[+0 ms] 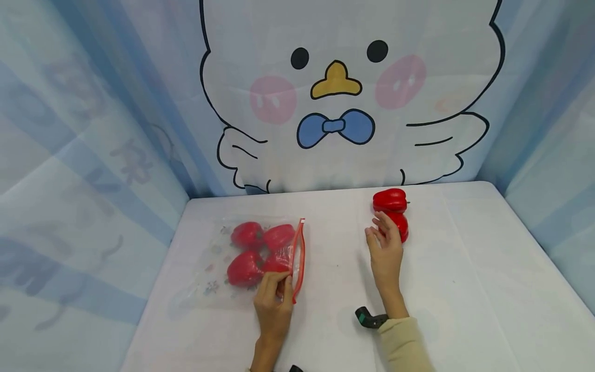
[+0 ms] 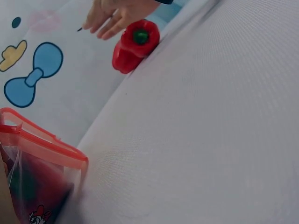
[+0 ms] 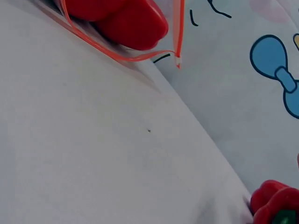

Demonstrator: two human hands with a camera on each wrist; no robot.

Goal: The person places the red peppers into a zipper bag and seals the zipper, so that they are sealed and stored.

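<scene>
On the left of the table lies a clear zip bag [image 1: 211, 263] with an orange-red edge, its mouth facing right and partly parted. Several red bell peppers [image 1: 245, 268] are inside it. My left hand [image 1: 273, 307] pinches the near side of the bag's mouth between thumb and fingers. Two more red bell peppers [image 1: 389, 200] sit one behind the other at the back right. Over the nearer pepper [image 1: 402, 227] is my right hand [image 1: 388, 258], fingers loosely bent with nothing between them. In the left wrist view that hand [image 2: 117, 16] appears apart from the peppers [image 2: 142, 39].
A white cloth covers the table [image 1: 334, 310]. Behind it hangs a curtain [image 1: 334, 160] with a cartoon figure, and more curtains stand at both sides. A dark wrist camera [image 1: 370, 318] sticks out beside the right wrist.
</scene>
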